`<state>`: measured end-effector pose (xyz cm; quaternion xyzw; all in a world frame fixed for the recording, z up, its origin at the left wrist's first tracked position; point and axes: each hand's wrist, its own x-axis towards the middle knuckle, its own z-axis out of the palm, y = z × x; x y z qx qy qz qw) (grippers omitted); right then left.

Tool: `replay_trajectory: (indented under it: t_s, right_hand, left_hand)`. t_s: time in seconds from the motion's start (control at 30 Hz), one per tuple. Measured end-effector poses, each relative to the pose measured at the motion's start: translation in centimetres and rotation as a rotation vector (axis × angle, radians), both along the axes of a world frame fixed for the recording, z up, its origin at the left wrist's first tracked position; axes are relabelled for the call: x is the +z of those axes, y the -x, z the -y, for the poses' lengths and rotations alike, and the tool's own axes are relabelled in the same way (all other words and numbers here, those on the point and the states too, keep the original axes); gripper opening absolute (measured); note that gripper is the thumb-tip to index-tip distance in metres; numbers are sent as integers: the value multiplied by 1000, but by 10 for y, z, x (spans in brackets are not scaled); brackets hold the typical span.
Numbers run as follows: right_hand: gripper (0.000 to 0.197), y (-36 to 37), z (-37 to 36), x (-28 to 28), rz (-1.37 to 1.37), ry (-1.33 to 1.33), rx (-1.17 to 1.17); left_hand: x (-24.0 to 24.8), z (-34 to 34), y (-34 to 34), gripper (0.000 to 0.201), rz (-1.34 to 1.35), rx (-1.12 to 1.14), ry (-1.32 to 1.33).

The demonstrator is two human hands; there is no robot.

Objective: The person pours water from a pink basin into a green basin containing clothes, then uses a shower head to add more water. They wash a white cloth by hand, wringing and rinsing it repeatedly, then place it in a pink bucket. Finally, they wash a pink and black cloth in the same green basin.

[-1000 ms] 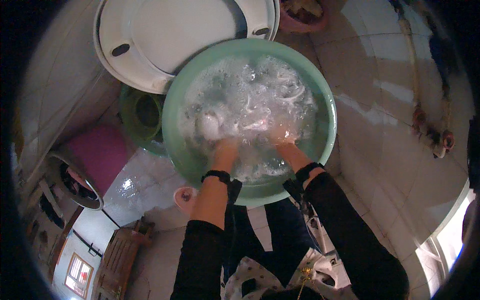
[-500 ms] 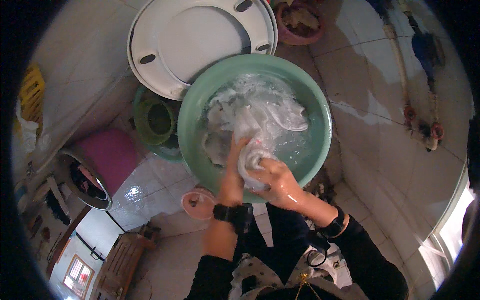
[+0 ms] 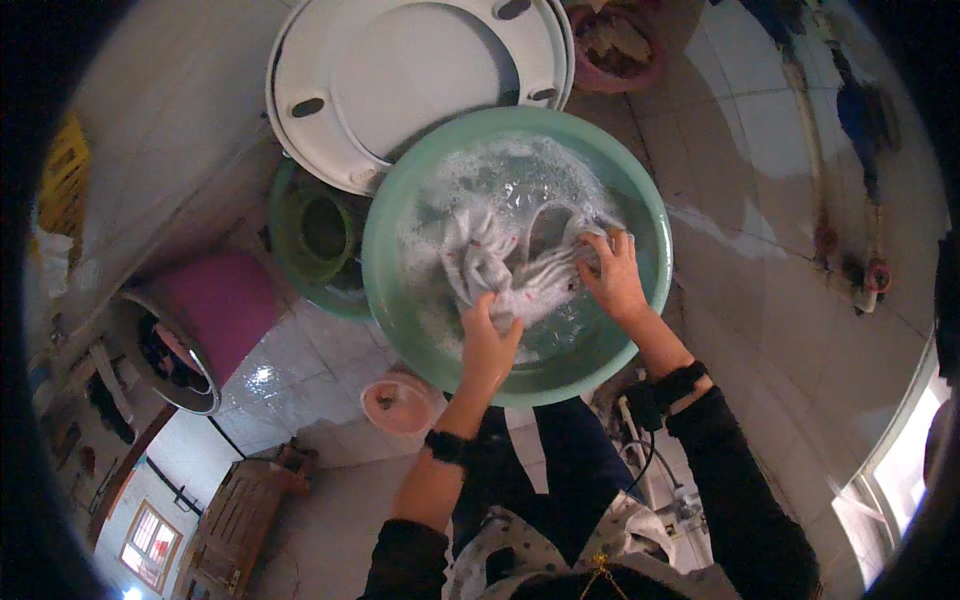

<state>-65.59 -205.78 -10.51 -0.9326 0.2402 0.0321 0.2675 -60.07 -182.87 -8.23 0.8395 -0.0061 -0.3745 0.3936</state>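
Note:
A wet white cloth (image 3: 540, 295) with a few small red marks lies bunched in the foamy water of a round green basin (image 3: 385, 310). My left hand (image 3: 490, 345) pinches its near left edge between thumb and fingers. On the right side, my right hand (image 3: 615, 280) has its fingers curled over another part of the same cloth. Between the two hands the fabric runs in loose folds, partly in the water. Whether it is a garment, I cannot tell.
A white toilet-seat-like ring on a round lid (image 3: 420, 90) stands behind the basin. To the left are a smaller green tub (image 3: 290, 215) and a pink bucket (image 3: 225, 310) with clothes. A small pink container (image 3: 400, 405) sits near my legs; pipes (image 3: 820, 170) run along the right wall.
The cloth was bunched and squeezed between both hands above the water; now it is lower and spread in the basin. My right hand has moved right and away, apart from my left.

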Motion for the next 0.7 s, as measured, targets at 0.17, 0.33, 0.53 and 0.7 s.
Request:
replay_trajectory:
  t_s: [0.17,0.33,0.53,0.7]
  right_hand:
    - [71,32,-22,-42,-323,39,124]
    - [61,31,-46,-111,-686,96,364]
    - [41,17,-28,-110,-771,-237,182]
    - [42,36,-24,-71,-632,-62,-78]
  left_hand:
    - [-48,17,3,79,447,-583,-485]
    - [-116,0,-3,73,355,-754,-497]
    - [-132,-5,-28,57,176,-410,-81]
    - [-89,24,-51,57,-52,-984,-526]
